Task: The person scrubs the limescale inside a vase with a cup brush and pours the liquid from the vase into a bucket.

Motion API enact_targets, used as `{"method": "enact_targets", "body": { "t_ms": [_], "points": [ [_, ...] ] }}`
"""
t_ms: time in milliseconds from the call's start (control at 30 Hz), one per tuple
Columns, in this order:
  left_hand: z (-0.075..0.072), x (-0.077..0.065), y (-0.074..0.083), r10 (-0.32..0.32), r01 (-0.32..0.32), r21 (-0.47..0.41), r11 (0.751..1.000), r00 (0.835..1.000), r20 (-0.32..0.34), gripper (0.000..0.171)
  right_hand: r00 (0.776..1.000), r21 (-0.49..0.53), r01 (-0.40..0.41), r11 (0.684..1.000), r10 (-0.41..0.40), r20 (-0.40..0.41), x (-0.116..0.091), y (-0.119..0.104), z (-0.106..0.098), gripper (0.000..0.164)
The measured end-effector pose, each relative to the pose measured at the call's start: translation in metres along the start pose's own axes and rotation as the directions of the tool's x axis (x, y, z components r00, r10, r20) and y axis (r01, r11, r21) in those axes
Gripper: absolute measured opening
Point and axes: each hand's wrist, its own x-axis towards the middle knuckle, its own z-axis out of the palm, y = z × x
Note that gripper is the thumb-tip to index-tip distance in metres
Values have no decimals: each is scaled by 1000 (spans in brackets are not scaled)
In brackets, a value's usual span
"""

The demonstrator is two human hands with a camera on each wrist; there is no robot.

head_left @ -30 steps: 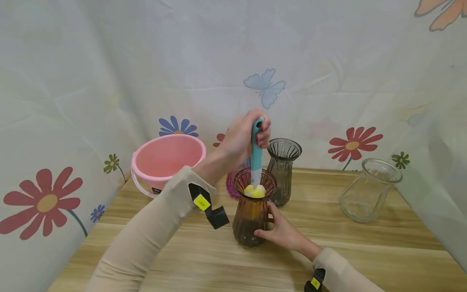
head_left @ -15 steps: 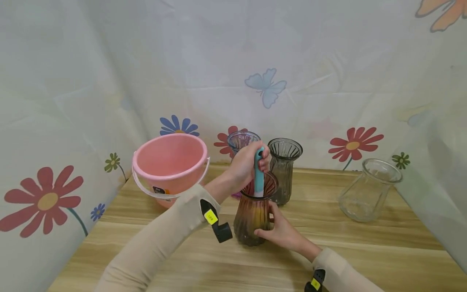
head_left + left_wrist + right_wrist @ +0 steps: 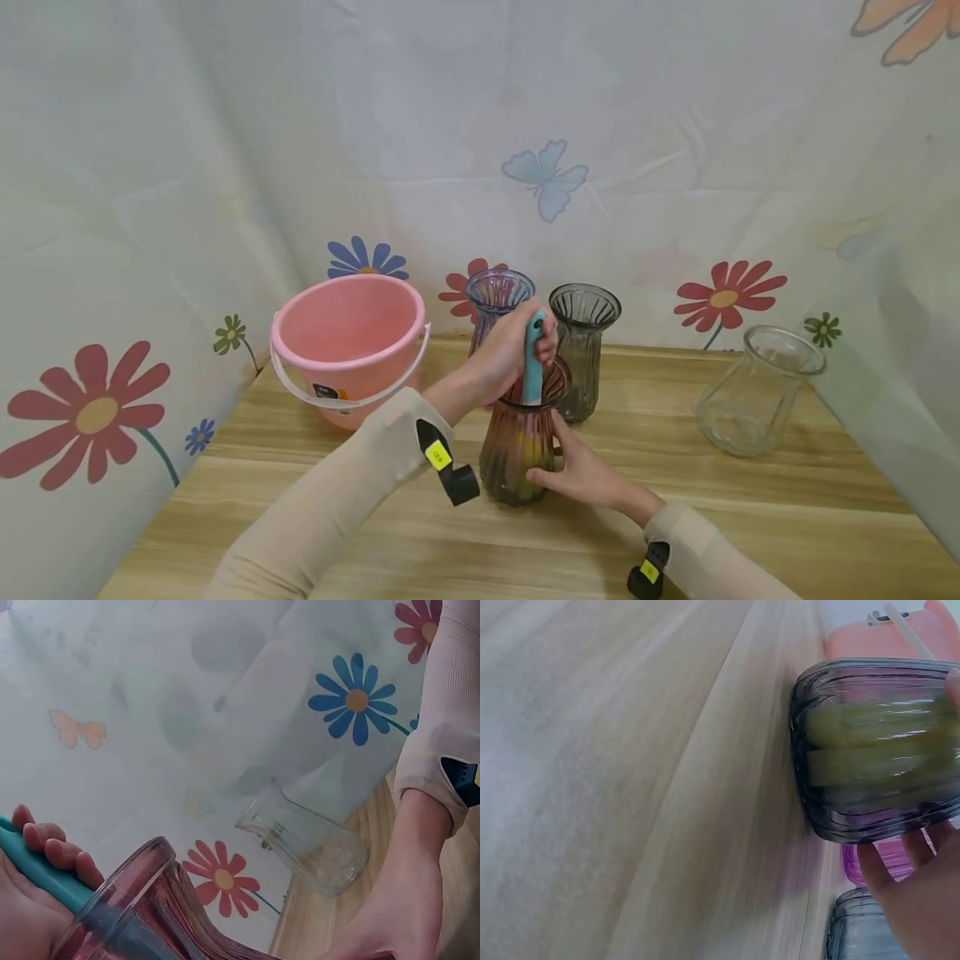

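Left grip (image 3: 512, 343) holds the brush (image 3: 533, 375) by its top, lower end inside the vase (image 3: 510, 458); right grip (image 3: 588, 478) clasps the vase low.

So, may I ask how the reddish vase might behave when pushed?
The reddish vase is likely fragile, as it looks like glass. Its shiny sides could slip in the right hand, though the ribs may help. The brush, standing up past its rim, might act as a lever and tip it.
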Motion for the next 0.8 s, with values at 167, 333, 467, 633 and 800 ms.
{"method": "enact_targets", "body": {
  "t_ms": [167, 333, 467, 633, 800],
  "points": [
    [3, 0, 1, 0, 0, 9, 1000, 1000, 4, 30, 1000, 32, 21, 999, -21, 11, 1, -1, -2, 92],
    [3, 0, 0, 20, -20, 29, 999, 1000, 5, 30, 1000, 46, 17, 999, -17, 3, 0, -1, 1, 92],
    [3, 1, -1, 43, -43, 29, 999, 999, 8, 30, 999, 26, 28, 999, -28, -20, -1, -1, 6, 99],
    [7, -1, 3, 71, -72, 51, 996, 997, 23, 29, 997, 42, 47, 998, -44, -65, 0, -5, 11, 105],
    [12, 0, 21, 114, -117, 137, 984, 993, 32, 30, 997, 47, 13, 999, -9, -80, 0, -8, 11, 101]
  ]
}}
